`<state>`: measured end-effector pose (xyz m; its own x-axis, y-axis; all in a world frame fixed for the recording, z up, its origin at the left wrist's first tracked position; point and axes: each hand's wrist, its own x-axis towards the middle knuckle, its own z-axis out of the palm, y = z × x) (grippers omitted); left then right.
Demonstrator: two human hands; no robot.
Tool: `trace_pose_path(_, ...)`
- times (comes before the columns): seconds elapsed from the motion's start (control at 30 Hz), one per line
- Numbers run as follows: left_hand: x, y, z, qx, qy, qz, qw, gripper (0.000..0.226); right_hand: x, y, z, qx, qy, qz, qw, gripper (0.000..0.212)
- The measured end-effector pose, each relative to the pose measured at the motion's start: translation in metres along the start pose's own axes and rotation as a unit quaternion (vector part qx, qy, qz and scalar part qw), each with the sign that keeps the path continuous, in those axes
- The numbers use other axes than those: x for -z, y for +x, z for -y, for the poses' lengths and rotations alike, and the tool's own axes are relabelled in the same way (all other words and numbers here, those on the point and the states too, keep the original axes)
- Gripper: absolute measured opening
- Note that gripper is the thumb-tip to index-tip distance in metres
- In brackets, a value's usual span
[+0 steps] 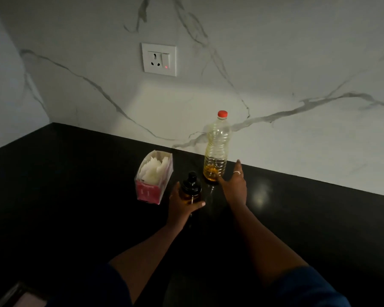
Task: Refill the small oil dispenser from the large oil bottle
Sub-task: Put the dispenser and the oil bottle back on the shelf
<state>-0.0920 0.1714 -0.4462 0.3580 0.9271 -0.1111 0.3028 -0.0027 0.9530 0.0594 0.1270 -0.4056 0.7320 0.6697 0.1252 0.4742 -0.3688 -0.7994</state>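
Observation:
A large clear plastic oil bottle [216,149] with a red cap stands upright on the black counter near the marble wall, with a little yellow oil at its bottom. The small oil dispenser [190,188], dark-topped with amber oil inside, stands in front of it to the left. My left hand [182,206] grips the dispenser's body, thumb across its front. Just right of the large bottle's base is my right hand [236,185], stretched out with straight fingers and holding nothing; a finger lies close to the bottle's base.
A pink open box of white tissues [152,178] lies left of the dispenser. A wall socket [159,59] with a red light sits on the marble backsplash. The black counter [297,218] runs to the right and toward me.

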Motion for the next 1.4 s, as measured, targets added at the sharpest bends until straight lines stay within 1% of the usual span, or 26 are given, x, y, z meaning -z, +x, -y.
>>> trace_pose_path(0.07,-0.001,0.005,0.004,0.002,-0.007,0.013,1.0,0.108,-0.01,0.026,0.007,-0.025,0.032,0.012,0.999,0.111)
trace_pose_path(0.13,-0.002,0.009,0.007,0.004,-0.016,0.019,1.0,0.098,-0.02,0.047,0.011,-0.041,0.058,0.015,0.997,0.121)
trace_pose_path(0.27,-0.002,0.013,0.006,0.014,-0.011,0.0,1.0,0.092,-0.033,0.074,0.014,-0.038,0.04,0.011,0.998,0.126)
trace_pose_path(0.37,-0.001,0.016,0.006,0.036,0.01,0.012,0.999,0.084,-0.045,0.086,0.015,-0.048,0.047,-0.006,0.998,0.116)
trace_pose_path(0.43,0.0,0.018,0.006,0.048,0.035,0.025,0.998,0.078,-0.051,0.092,0.014,-0.055,0.068,-0.032,0.996,0.104)
trace_pose_path(0.5,0.001,0.019,0.003,0.057,0.046,0.027,0.997,0.077,-0.055,0.094,0.014,-0.063,0.089,-0.047,0.993,0.089)
trace_pose_path(0.57,0.002,0.021,0.001,0.061,0.05,0.025,0.997,0.077,-0.056,0.092,0.015,-0.066,0.103,-0.053,0.991,0.079)
trace_pose_path(0.67,0.002,0.019,0.001,0.061,0.057,0.016,0.996,0.075,-0.053,0.076,0.013,-0.054,0.116,-0.053,0.99,0.079)
trace_pose_path(0.73,0.002,0.016,0.001,0.055,0.053,0.007,0.997,0.068,-0.048,0.061,0.011,-0.046,0.126,-0.048,0.99,0.082)
trace_pose_path(0.83,0.002,0.01,-0.003,0.048,0.041,0.008,0.998,0.062,-0.034,0.039,0.01,-0.044,0.135,-0.046,0.989,0.087)
trace_pose_path(0.97,0.005,-0.001,-0.024,0.032,0.015,-0.021,0.999,0.061,-0.003,0.01,0.014,-0.018,0.153,-0.038,0.987,0.087)
trace_pose_path(1.1,0.013,-0.022,-0.05,0.011,-0.018,-0.002,1.0,0.062,0.036,-0.017,0.025,0.023,0.155,-0.035,0.987,0.086)
trace_pose_path(1.3,0.032,-0.073,-0.092,-0.027,-0.041,-0.013,0.999,0.069,0.104,-0.069,0.065,0.078,0.18,-0.032,0.98,0.076)
trace_pose_path(1.4,0.047,-0.098,-0.12,-0.061,-0.05,-0.012,0.997,0.066,0.141,-0.095,0.092,0.105,0.198,-0.042,0.974,0.074)
